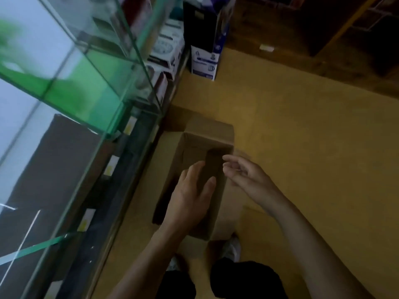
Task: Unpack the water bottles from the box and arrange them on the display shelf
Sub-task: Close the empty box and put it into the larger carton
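Left hand (190, 190) and right hand (244, 171) above open cardboard box (207, 134) beside glass display shelf (86, 83)

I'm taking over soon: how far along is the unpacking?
Done: the box is open; no bottles show on the glass shelf. In hand: the left hand reaches into the box at a dark item, grip unclear; the right hand hovers empty beside it. Left: lifting the contents out and arranging them.
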### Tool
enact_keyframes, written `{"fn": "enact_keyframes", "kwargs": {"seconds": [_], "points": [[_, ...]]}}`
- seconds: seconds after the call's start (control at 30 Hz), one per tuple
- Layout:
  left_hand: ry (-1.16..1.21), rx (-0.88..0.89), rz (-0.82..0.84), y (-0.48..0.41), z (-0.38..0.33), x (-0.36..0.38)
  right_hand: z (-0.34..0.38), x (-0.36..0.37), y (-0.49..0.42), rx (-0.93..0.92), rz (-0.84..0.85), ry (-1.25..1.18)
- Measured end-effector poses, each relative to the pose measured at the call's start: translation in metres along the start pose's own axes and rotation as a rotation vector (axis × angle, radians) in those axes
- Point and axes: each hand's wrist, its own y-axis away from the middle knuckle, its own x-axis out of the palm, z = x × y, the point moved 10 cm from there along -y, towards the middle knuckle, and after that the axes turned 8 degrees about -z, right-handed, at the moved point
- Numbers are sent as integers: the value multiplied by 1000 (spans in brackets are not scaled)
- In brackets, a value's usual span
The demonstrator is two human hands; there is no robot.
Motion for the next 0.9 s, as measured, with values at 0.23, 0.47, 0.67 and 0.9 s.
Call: {"fn": "enact_keyframes", "kwargs": {"seconds": [0.23, 0.47, 0.67, 0.9], "points": [[26, 26, 81, -71, 109, 86, -112, 42, -90, 9, -22, 44], [7, 111, 78, -134, 166, 144, -173, 67, -167, -50, -46, 123], [-5, 109, 68, -164, 200, 162, -194, 74, -205, -82, -67, 147], [52, 150, 82, -194, 200, 177, -177, 81, -238, -185, -58, 266]]}}
